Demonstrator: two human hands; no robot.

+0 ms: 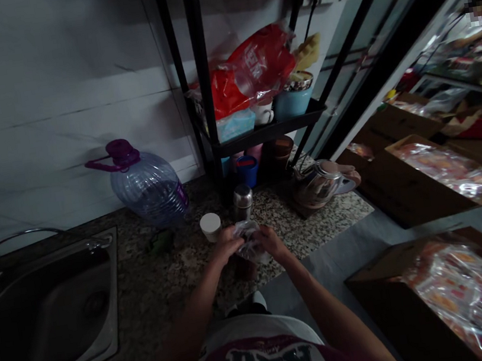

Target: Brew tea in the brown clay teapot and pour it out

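A clear plastic bag is stretched between my two hands, just above the front edge of the speckled counter. My left hand pinches its left side, and my right hand grips the right side. Something dark shows low in or under the bag, too dim to name. Close beyond my left hand stands a small white tub with a lid. A steel flask stands upright just behind the bag.
A large water bottle with a purple cap stands left, near the sink. Behind, a black rack holds cups and a red package. An electric kettle sits right. Open cartons fill the floor; a person is far right.
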